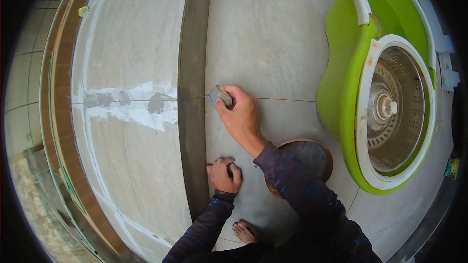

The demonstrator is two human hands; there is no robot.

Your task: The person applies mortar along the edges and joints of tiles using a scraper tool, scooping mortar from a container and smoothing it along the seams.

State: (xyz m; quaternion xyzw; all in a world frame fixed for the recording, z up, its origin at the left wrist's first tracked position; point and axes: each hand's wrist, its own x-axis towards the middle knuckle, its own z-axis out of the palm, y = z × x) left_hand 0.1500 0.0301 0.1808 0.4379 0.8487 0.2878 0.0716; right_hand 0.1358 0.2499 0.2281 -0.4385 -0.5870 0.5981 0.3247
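The right hand [244, 116] partly hides its grey tool [224, 97].

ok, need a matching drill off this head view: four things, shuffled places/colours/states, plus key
Things
1. right hand
2. left hand
3. bucket
4. round pan

Places, colours, states
A. green, with white on its rim
B. pinching a small grey piece
C. brown-edged, partly hidden by the right sleeve
D. fingers curled, the nearer hand to the bare foot

Pairs: 1-B, 2-D, 3-A, 4-C
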